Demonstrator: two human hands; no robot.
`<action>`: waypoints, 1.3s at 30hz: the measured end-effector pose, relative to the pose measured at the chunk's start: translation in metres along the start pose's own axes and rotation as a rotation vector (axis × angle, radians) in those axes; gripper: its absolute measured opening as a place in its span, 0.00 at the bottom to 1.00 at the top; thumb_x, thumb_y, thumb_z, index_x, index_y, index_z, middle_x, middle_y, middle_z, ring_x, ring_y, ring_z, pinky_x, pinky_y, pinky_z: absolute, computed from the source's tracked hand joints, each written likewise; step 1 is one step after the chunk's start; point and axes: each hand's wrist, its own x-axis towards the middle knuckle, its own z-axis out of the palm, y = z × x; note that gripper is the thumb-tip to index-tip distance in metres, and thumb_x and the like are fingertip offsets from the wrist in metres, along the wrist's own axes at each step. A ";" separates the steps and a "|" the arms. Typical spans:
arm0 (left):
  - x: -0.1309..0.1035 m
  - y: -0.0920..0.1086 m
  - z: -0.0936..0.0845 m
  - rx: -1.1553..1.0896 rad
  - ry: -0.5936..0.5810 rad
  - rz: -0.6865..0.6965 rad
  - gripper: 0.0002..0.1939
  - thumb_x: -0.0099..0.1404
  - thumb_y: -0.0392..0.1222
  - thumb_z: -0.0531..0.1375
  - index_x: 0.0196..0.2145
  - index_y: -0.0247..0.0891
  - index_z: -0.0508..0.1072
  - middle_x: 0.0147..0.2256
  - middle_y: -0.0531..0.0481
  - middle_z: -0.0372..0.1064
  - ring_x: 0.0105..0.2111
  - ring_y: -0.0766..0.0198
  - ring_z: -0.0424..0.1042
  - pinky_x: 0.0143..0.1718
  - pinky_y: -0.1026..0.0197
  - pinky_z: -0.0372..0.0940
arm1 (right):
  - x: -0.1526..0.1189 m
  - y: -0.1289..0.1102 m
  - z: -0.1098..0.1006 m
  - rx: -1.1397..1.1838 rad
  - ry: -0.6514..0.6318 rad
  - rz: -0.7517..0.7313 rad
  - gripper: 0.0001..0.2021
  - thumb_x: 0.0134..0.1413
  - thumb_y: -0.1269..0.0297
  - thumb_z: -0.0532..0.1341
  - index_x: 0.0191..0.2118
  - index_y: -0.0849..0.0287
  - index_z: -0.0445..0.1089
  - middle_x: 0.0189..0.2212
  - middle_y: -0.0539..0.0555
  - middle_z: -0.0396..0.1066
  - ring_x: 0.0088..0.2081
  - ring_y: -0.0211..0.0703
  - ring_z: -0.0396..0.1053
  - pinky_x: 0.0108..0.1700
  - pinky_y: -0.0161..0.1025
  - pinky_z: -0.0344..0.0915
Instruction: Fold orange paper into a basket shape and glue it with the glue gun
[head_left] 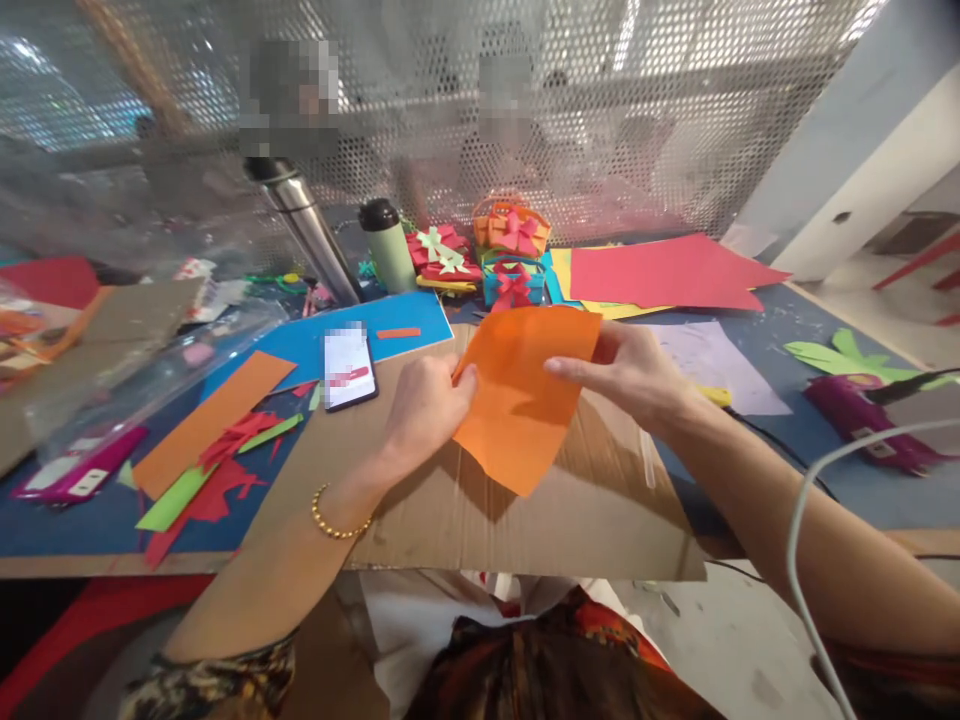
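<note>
Between my hands, an orange sheet of paper (521,400) is held up, slightly curved, above a brown cardboard sheet (420,530). My left hand (429,408) pinches its left edge with thumb and fingers. On the right, my right hand (626,368) grips the upper right edge, thumb on the face and the fingers partly hidden behind. A phone (349,366) with a lit screen lies left of my left hand. A lilac sheet (720,365) lies beyond my right wrist.
Paper scraps (225,450) and an orange strip (214,425) lie left. A steel flask (311,230), a green bottle (388,247) and small paper baskets (514,285) stand behind. Red sheets (660,275) lie back right. A purple glue gun (862,420) and white cable (799,540) are right.
</note>
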 end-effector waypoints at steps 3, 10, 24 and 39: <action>-0.004 0.002 0.002 -0.028 0.005 0.005 0.18 0.66 0.41 0.54 0.19 0.42 0.53 0.19 0.54 0.53 0.23 0.66 0.51 0.26 0.58 0.44 | -0.004 0.000 0.015 -0.058 0.081 -0.024 0.22 0.44 0.44 0.72 0.38 0.57 0.79 0.39 0.58 0.82 0.40 0.55 0.79 0.42 0.50 0.78; -0.007 0.006 0.004 -0.034 -0.023 -0.004 0.19 0.66 0.39 0.54 0.19 0.42 0.52 0.19 0.54 0.55 0.22 0.66 0.53 0.27 0.58 0.45 | -0.002 0.020 0.029 -0.110 0.364 -0.005 0.13 0.48 0.55 0.68 0.38 0.57 0.80 0.38 0.56 0.83 0.44 0.56 0.80 0.44 0.51 0.79; -0.001 0.002 0.007 -0.408 -0.230 -0.071 0.16 0.60 0.32 0.56 0.45 0.34 0.77 0.43 0.45 0.81 0.42 0.57 0.78 0.39 0.60 0.70 | -0.005 0.019 0.022 -0.130 0.145 0.050 0.14 0.52 0.57 0.64 0.41 0.55 0.84 0.31 0.51 0.80 0.32 0.47 0.77 0.28 0.40 0.74; 0.000 -0.002 0.008 -0.537 -0.292 -0.036 0.29 0.57 0.27 0.55 0.55 0.33 0.78 0.43 0.44 0.81 0.42 0.59 0.77 0.41 0.59 0.71 | -0.002 0.029 0.015 -0.176 -0.183 -0.089 0.12 0.54 0.60 0.64 0.38 0.57 0.85 0.32 0.54 0.82 0.31 0.42 0.75 0.31 0.34 0.68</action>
